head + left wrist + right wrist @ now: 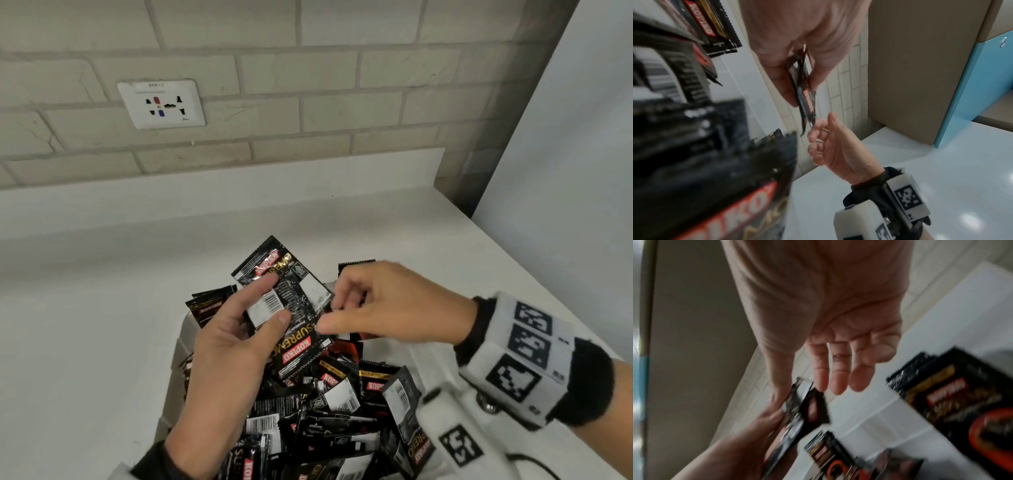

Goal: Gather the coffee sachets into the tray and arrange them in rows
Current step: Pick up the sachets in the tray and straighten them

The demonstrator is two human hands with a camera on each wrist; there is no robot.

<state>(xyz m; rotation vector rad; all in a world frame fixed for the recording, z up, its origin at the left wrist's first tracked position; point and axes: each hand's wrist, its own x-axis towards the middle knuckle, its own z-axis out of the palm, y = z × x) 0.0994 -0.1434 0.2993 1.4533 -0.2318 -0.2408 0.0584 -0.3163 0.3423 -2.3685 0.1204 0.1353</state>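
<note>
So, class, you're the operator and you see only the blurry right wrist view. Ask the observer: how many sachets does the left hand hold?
Observer: In the head view, the left hand pinches at least two overlapping held sachets. The top one is barcode side up.
Operator: Are the ones in the tray in rows?
Observer: No. The heap in the tray is jumbled and lies at all angles.
Operator: Does the right hand grip anything?
Observer: No. The left wrist view shows the right hand with fingers loosely curled beside the held sachets' edge, holding nothing.
</note>
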